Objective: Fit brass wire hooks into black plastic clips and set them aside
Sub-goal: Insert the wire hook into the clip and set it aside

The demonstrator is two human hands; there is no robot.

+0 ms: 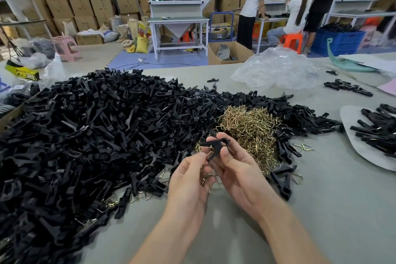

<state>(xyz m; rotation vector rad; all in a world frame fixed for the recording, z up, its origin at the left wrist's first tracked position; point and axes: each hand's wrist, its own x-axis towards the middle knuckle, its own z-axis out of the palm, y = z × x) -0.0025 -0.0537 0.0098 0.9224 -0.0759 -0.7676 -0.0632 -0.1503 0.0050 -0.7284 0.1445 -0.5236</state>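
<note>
A black plastic clip point(216, 146) is held up above the table between both hands. My right hand point(233, 167) grips it from the right with thumb and fingers curled around it. My left hand point(188, 180) pinches a brass wire hook point(209, 152) at the clip's lower left and cups several more hooks in its palm. A tangled heap of brass wire hooks point(246, 128) lies just beyond the hands. A very large pile of black plastic clips point(96, 135) covers the left and middle of the grey table.
A grey sheet at the right edge point(351, 133) carries a heap of black clips point(379, 128). Crumpled clear plastic point(276, 70) lies at the back right, with a small row of clips point(347, 88) beside it. People work at benches beyond the table.
</note>
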